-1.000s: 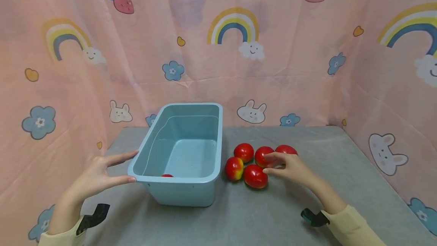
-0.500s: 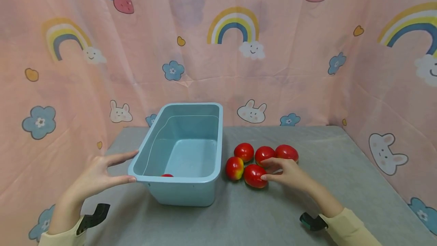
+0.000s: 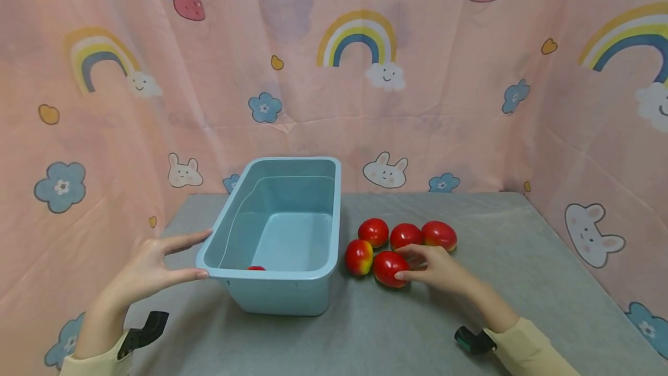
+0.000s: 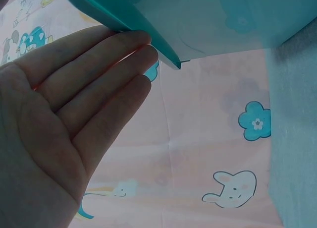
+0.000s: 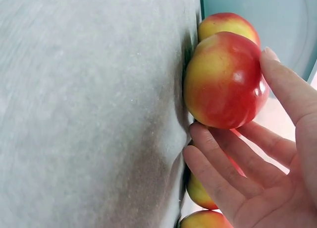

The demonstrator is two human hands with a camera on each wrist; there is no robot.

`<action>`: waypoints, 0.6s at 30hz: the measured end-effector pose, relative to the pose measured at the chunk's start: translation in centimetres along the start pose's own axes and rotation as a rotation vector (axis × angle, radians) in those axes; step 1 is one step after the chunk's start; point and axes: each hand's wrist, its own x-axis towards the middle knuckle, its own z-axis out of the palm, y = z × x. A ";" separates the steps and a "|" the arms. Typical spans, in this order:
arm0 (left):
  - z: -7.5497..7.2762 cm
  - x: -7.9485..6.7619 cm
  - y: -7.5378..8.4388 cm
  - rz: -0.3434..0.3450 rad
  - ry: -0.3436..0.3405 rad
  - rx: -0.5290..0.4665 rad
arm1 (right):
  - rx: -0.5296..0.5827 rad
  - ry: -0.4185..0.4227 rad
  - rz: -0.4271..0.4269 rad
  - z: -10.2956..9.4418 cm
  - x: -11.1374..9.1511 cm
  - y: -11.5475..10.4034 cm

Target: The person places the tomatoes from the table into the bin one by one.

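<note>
Several glossy red-and-yellow fruits, oval like mangoes, lie in a loose cluster right of a pale blue basin (image 3: 276, 295). My right hand (image 3: 435, 268) is at the nearest red-and-yellow fruit (image 3: 388, 270), its thumb on one side and fingers round the other; the fruit still rests on the table. In the right wrist view the thumb (image 5: 285, 82) lies along the fruit's edge, and some fingertips are hidden behind it. My left hand (image 3: 148, 266) touches the basin's near left corner. In the left wrist view its fingers (image 4: 99, 64) are straight against the rim (image 4: 119, 15).
A sliver of one red fruit (image 3: 256, 268) shows inside the basin behind its front wall. Other fruits (image 3: 358, 257) stand close beside and behind the nearest one. A grey cloth covers the table (image 3: 386, 335). A pink patterned curtain (image 3: 334, 132) hangs behind and at both sides.
My right hand has moved left and slightly down from over the back fruits to the nearest one, its thumb now further across it. The left hand and basin have stayed put.
</note>
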 end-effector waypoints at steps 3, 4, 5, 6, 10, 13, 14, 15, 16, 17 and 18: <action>0.0 0.0 0.0 -0.003 -0.003 -0.005 | -0.007 -0.003 -0.008 0.1 0.1 0.1; 0.0 0.0 0.0 -0.005 -0.003 -0.006 | -0.013 -0.004 -0.012 0.1 0.1 0.2; 0.0 0.0 0.0 -0.005 -0.004 -0.006 | -0.019 -0.006 -0.016 0.1 0.1 0.2; 0.0 0.0 0.0 -0.007 -0.005 -0.007 | -0.025 -0.007 -0.021 0.1 0.1 0.2; 0.0 0.0 0.1 -0.023 -0.016 -0.017 | -0.040 -0.003 -0.027 0.1 0.1 0.2; -0.1 0.0 0.1 -0.030 -0.025 -0.027 | -0.045 -0.005 -0.025 0.0 0.1 0.2; -0.1 0.0 0.1 -0.031 -0.028 -0.029 | -0.046 -0.007 -0.022 0.0 0.1 0.2; -0.1 0.0 0.1 -0.030 -0.029 -0.030 | -0.047 -0.008 -0.018 0.0 0.1 0.2; -0.1 0.0 0.1 -0.029 -0.029 -0.032 | -0.046 -0.010 -0.015 0.0 0.1 0.2; -0.1 0.0 0.1 -0.027 -0.029 -0.031 | -0.047 -0.011 -0.012 0.0 0.1 0.2; -0.1 0.0 0.1 -0.026 -0.027 -0.028 | -0.047 -0.013 -0.011 0.0 0.2 0.2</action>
